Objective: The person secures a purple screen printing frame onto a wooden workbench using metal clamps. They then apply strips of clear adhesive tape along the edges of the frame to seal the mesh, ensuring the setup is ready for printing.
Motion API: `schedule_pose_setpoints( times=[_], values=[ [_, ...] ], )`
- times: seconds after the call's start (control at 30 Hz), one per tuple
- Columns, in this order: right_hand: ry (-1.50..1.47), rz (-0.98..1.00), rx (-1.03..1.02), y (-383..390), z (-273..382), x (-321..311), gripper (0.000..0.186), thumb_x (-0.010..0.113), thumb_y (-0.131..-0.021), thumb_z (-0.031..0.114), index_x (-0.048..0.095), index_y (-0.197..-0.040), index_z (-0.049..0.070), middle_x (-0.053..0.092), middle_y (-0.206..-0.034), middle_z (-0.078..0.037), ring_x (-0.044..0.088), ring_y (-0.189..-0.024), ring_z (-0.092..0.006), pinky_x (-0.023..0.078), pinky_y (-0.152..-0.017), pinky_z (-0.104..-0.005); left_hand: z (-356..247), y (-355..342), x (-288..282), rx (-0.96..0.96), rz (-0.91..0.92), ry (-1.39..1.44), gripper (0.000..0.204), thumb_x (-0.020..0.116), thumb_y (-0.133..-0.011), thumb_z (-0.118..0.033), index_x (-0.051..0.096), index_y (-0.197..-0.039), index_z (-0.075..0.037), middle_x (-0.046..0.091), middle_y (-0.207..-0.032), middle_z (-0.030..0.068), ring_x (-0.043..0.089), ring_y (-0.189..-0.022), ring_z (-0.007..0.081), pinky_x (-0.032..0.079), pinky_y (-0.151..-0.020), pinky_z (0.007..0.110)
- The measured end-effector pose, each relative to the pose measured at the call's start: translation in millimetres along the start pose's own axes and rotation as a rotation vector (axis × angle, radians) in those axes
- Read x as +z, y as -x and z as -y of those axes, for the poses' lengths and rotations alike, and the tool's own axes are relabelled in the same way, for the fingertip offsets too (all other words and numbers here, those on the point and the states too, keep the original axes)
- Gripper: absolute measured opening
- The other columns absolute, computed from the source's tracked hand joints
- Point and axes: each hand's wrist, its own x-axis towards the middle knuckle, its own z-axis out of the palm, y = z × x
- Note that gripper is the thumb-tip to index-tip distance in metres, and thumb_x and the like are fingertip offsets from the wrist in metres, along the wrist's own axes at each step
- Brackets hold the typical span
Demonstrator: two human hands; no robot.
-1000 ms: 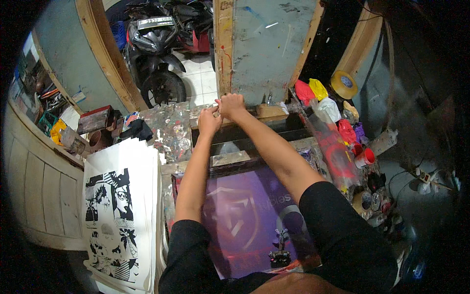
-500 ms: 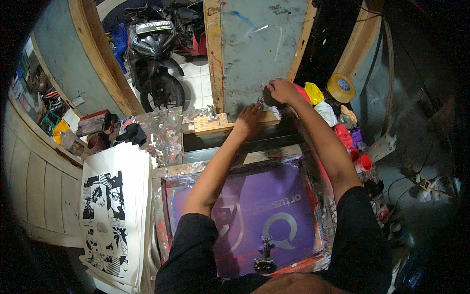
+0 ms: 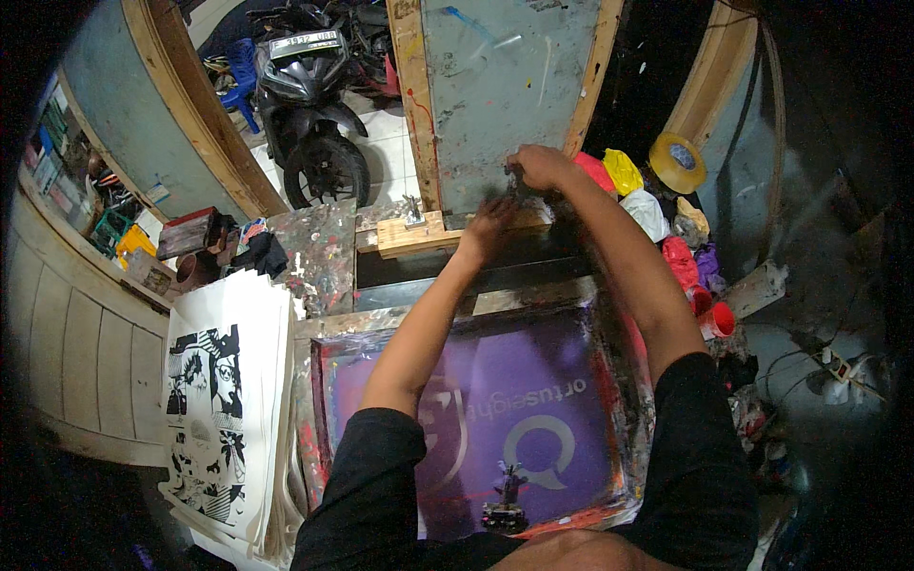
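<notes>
Both my arms reach over a screen-printing frame (image 3: 447, 320) with a purple mesh bearing pale shapes and lettering. My left hand (image 3: 487, 231) is at the wooden bar (image 3: 405, 245) along the frame's far side, its fingers smeared by motion. Just beyond and to the right, my right hand (image 3: 541, 169) is curled closed around something small and dark that I cannot make out. A dark metal piece shows between the two hands, mostly hidden by them. On the bar's left part stands a metal clamp (image 3: 413, 211), apart from both hands.
A stack of printed paper sheets (image 3: 228, 400) lies at left. At right are a roll of yellowish tape (image 3: 677, 163), coloured plastic bags (image 3: 624, 172) and a red cup (image 3: 717, 321). A grey panel (image 3: 505, 86) rises behind my hands. Beyond the doorway stands a motorcycle (image 3: 309, 105).
My right hand has shifted slightly left and nearer the panel, still curled. My left hand has lifted a little and is now blurred. The whole view has shifted slightly.
</notes>
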Motion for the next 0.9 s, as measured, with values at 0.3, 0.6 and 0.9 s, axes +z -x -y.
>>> schedule_pose_setpoints(
  times=[0.3,0.6,0.9],
  values=[
    [0.028,0.06,-0.044,-4,-2,-4,0.035,0.056,-0.081,0.02,0.067,-0.113,0.012,0.066,-0.113,-0.019,0.063,-0.108,-0.0398,0.051,-0.088,-0.0536,12,1,18,0.11,-0.105,-0.078,0.055,0.069,-0.084,-0.027,0.053,-0.132,-0.005,0.052,-0.14,0.0167,0.047,-0.13,0.0361,0.034,-0.112,0.051],
    [-0.019,0.087,0.312,0,19,-26,0.053,0.046,-0.092,0.045,0.066,-0.118,0.003,0.065,-0.117,-0.025,0.061,-0.11,-0.0429,0.047,-0.095,-0.052,-19,2,-21,-0.054,0.019,0.0,0.055,0.068,-0.086,-0.03,0.052,-0.134,-0.008,0.051,-0.141,0.0157,0.046,-0.131,0.0363,0.032,-0.113,0.051],
    [-0.127,-0.061,0.238,-19,34,-10,0.06,0.039,-0.097,0.052,0.069,-0.099,0.0,0.069,-0.097,-0.02,0.065,-0.088,-0.0393,0.05,-0.08,-0.049,-24,-1,-41,0.018,-0.162,-0.135,0.052,0.065,-0.085,-0.026,0.053,-0.133,-0.013,0.055,-0.135,0.0145,0.059,-0.116,0.034,0.055,-0.087,0.044]
  ],
)
